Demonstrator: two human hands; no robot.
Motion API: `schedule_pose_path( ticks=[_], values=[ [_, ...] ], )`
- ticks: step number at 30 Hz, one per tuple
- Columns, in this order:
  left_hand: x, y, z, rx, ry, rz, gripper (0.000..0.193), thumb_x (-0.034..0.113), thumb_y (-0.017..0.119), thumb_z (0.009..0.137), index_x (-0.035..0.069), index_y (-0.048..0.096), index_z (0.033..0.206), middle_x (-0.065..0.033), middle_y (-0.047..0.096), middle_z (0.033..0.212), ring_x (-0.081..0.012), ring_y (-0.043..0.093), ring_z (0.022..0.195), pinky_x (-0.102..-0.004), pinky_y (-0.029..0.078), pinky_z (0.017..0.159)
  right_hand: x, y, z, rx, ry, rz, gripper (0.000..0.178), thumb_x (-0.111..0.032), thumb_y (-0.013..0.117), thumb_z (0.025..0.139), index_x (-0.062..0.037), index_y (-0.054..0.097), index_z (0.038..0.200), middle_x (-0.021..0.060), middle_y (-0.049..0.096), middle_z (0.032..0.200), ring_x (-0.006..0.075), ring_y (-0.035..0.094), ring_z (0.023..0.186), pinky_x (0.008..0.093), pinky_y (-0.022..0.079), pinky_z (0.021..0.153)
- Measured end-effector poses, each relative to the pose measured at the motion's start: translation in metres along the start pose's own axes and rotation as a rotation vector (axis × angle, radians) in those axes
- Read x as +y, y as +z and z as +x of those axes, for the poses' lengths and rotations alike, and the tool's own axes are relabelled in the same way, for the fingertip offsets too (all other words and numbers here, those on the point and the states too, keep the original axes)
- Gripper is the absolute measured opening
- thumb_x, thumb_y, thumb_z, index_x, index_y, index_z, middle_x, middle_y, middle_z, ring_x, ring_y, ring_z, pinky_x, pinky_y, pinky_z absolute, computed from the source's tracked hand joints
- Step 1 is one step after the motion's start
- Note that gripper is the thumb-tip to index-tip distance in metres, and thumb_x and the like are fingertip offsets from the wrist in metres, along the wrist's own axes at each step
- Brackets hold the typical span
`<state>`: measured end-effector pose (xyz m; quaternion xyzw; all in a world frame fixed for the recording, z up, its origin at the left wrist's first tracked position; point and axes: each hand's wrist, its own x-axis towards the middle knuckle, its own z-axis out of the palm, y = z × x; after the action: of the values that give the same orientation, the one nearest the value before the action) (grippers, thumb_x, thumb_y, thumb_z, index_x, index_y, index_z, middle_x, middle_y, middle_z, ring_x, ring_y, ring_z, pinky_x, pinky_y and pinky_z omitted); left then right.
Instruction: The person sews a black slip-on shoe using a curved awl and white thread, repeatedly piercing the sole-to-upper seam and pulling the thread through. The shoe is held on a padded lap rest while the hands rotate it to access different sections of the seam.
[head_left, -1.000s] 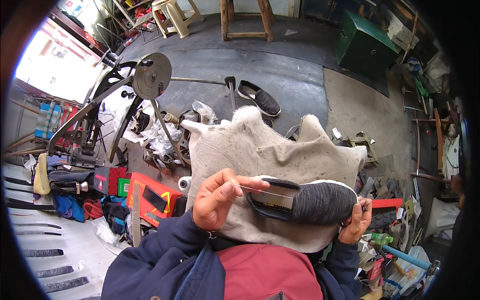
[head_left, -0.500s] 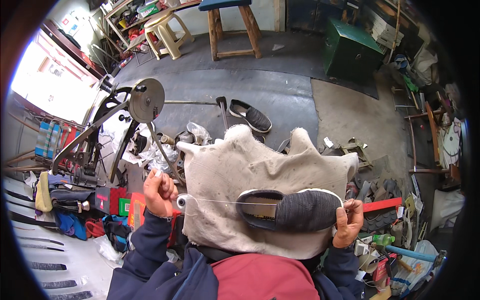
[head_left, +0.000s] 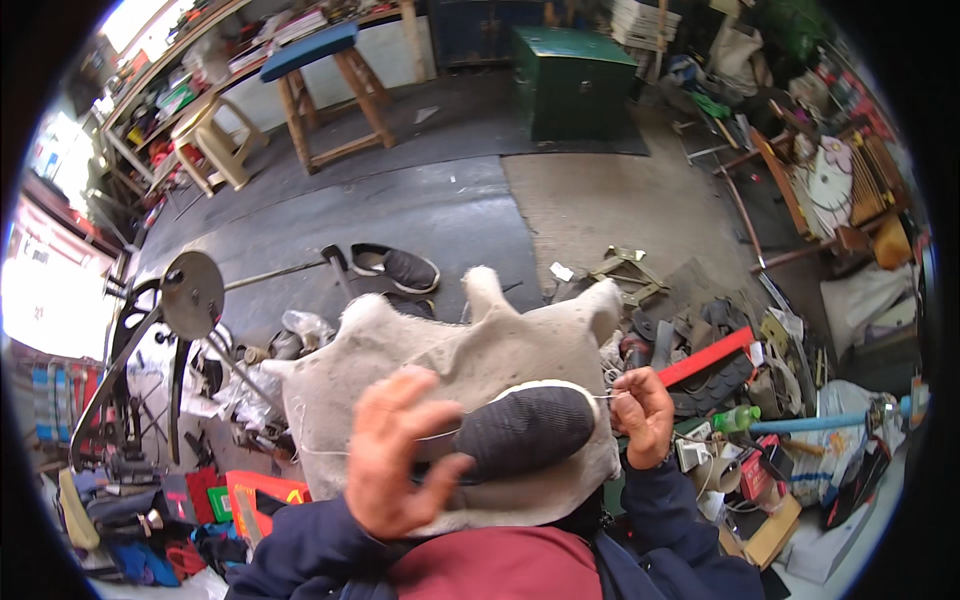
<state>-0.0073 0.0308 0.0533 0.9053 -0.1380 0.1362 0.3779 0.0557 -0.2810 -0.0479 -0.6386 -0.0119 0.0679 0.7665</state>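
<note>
A black knit slip-on shoe point(head_left: 530, 428) lies toe to the right on a beige leather-like lap cover point(head_left: 420, 345). White thread point(head_left: 318, 453) runs across the cover on the left, passes behind my left hand and reaches the shoe. My left hand point(head_left: 400, 460), slightly blurred, is raised over the shoe's heel end with its fingers spread; it hides the shoe's opening. Just beyond the toe, my right hand point(head_left: 643, 415) pinches the thread close to the sole edge. Whether a needle is in those fingers cannot be made out.
A hand-cranked machine point(head_left: 190, 295) with a round wheel stands at the left. Another black shoe point(head_left: 395, 268) lies on the floor ahead, beside a metal last stand point(head_left: 335, 265). A red bar point(head_left: 708, 358) and piled soles lie at the right. Farther off are a blue-topped stool point(head_left: 315, 55) and green box point(head_left: 572, 85).
My left hand has come rightward from the cover's left edge to over the shoe, its fingers opening. The white spool seen beside it is out of sight. My view has turned right.
</note>
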Motion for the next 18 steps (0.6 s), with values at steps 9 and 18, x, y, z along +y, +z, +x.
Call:
schedule_pose_path(
  ticks=[9,18],
  values=[
    [0.029,0.090,0.061,-0.302,0.139,-0.067,0.062,0.029,0.082,0.078,0.006,0.055,0.128,-0.0176,0.059,0.131,-0.0398,0.051,0.130,-0.0502,0.039,0.108,-0.020,-0.002,-0.012,-0.035,0.024,-0.089,0.036,-0.028,0.075,0.092,-0.0028,0.056,0.109,-0.0009,0.057,0.088,0.0042,0.050,0.074,0.0194,0.038,0.065],
    [0.023,0.101,0.063,-0.377,0.168,-0.014,0.084,0.028,0.084,0.072,0.007,0.047,0.144,-0.0153,0.060,0.126,-0.0379,0.053,0.125,-0.0471,0.043,0.104,-0.030,0.006,-0.011,-0.148,0.066,0.109,0.029,-0.029,0.070,0.094,-0.0050,0.055,0.101,0.0016,0.055,0.078,0.0068,0.047,0.065,0.0210,0.036,0.057]
  ],
)
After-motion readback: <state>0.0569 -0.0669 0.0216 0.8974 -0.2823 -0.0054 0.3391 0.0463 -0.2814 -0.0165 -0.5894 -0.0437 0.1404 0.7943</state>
